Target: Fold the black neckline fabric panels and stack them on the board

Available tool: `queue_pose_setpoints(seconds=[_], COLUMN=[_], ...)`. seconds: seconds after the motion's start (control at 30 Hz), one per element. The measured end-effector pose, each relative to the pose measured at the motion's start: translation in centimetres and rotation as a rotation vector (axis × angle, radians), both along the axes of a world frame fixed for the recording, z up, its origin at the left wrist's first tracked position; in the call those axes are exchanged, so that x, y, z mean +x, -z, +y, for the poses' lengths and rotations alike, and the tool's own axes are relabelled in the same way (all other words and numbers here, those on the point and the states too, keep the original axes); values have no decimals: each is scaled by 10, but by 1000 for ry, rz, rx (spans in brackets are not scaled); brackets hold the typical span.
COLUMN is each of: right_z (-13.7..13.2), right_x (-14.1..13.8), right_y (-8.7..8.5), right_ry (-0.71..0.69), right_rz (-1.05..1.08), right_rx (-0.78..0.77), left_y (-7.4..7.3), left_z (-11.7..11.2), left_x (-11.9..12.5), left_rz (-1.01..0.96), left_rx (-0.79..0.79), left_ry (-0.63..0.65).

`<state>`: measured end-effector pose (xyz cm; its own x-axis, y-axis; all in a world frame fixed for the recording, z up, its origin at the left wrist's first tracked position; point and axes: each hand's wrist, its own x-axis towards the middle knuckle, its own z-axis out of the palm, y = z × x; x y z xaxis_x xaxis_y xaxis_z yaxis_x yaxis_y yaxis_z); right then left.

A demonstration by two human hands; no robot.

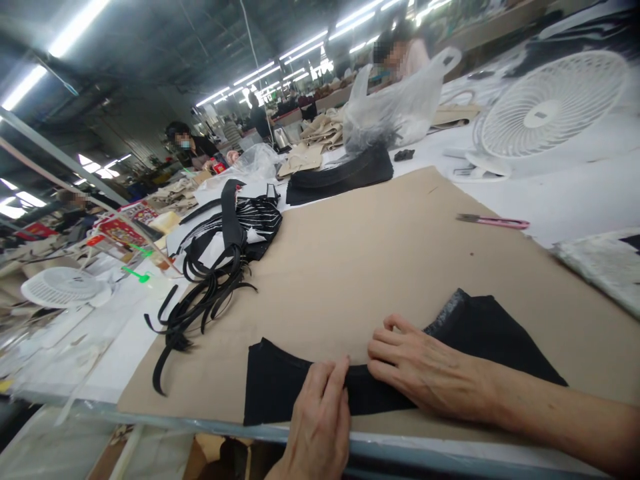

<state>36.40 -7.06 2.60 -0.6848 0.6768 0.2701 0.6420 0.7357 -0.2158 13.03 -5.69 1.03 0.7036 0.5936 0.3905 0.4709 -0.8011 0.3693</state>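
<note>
A black fabric piece [465,340] with a curved upper edge lies on the tan sheet near the front of the table. My left hand [320,407] presses its fingers together on the middle of that curved edge. Just to the right, my right hand [415,363] is closed over the same edge, its fingers curled down onto the fabric. The edge looks folded over on the left part, while a grey, fuzzy strip shows along it beyond my right hand. What lies under the fingertips is hidden.
The tan sheet [350,267] covers the tabletop. A bundle of black strips [215,287] lies left, more black fabric [340,175] at the back. Pink-handled snips [493,221] rest on the right, before a white fan [550,110]. A plastic bag [395,107] stands behind; co-workers sit farther off.
</note>
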Motion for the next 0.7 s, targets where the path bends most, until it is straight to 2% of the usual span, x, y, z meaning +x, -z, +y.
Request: queue_pose_setpoints(seconds=[0.17,0.37,0.43,0.57,0.7], right_z=[0,-1,-1,-3,-4], right_x=[-2,-1,-1,-2,-3], right_y=[-2,-1,-1,-2,-3], right_ry=[24,-15,-22,-29,-27], right_rz=[-4,0,-6,-3,-18], right_rx=[-34,-15,-19,-12,10], left_y=[2,7,7,7,10], left_z=[-4,-7,-8,-9,-9], left_x=[5,1,-1,-3,-2], left_rz=[-58,-30,-37,-1,68], left_rx=[-98,43,47,48,99], left_ry=[-47,4,-35,-221,-193])
